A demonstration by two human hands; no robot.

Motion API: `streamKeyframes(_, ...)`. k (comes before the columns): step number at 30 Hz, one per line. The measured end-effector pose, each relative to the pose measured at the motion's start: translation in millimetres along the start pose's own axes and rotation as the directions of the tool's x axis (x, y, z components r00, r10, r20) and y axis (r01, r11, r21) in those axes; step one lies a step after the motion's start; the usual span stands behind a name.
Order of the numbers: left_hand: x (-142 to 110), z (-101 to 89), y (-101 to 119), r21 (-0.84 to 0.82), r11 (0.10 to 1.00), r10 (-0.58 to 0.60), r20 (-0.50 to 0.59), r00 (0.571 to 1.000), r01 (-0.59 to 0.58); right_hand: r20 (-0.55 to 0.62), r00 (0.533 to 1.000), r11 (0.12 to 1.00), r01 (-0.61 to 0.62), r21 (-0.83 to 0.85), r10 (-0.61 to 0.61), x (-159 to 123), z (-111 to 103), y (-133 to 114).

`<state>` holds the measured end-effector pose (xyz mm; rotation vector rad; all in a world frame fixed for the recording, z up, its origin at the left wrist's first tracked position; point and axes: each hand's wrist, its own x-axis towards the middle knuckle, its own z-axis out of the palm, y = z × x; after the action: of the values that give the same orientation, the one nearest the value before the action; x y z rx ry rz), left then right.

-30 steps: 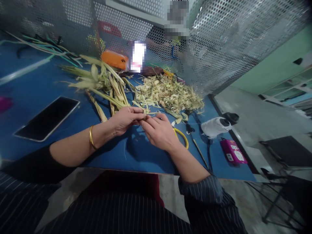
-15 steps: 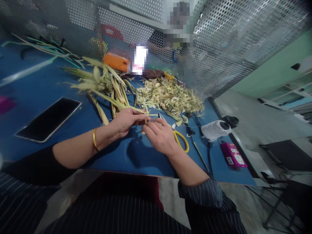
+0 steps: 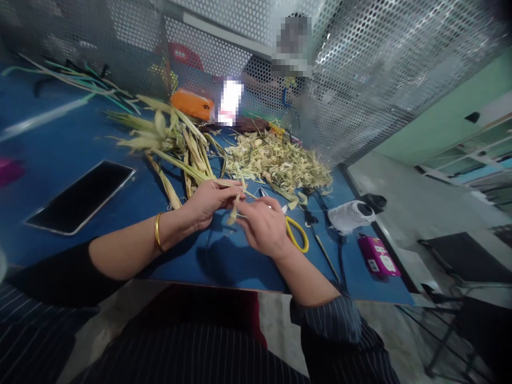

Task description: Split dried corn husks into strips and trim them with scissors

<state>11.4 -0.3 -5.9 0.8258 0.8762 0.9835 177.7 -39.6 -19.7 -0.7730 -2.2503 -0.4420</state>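
My left hand, with a gold bangle at the wrist, pinches pale corn husk strips between thumb and fingers. Just to its right, my right hand has its fingers closed on the same strips. A short husk end hangs down between the two hands. Part of the strips is hidden by my fingers. Scissors with yellow handles lie behind and beside my right hand. Long dried corn husks spread beyond my left hand, and a heap of shredded, curled husk pieces lies farther back.
A black-screened phone lies at left on the blue table. At right stand a white thread spool and a magenta packet. An orange packet and a lit screen sit before the perforated metal panel.
My right hand's fingers have shifted and turned slightly at the strips, so the hanging husk end shows more. My left hand keeps its pinch. The view has moved a little.
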Motion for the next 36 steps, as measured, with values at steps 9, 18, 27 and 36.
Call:
streamKeyframes(9, 2, -3.5, 4, 0.078, 0.991, -0.117, 0.079, 0.990, 0.111, 0.147, 0.832, 0.799, -0.555, 0.230, 0.535, 1, 7, 11)
streamKeyframes(18, -3, 0.2, -2, 0.231, 0.973, -0.028, 0.073, 0.997, 0.010, 0.176, 0.867, 0.876, -0.481, 0.042, 0.467, 2, 8, 4)
streamKeyframes(27, 1, -1.4, 7, 0.268, 0.961, -0.090, 0.099, 0.991, 0.061, 0.261, 0.820, 0.773, -0.569, 0.278, 0.509, 4, 0, 7)
streamKeyframes(36, -1, -7.4, 12, 0.416, 0.907, -0.179, 0.231, 0.956, 0.070, 0.420, 0.554, 0.223, -0.756, 0.615, 0.719, 6, -6, 18)
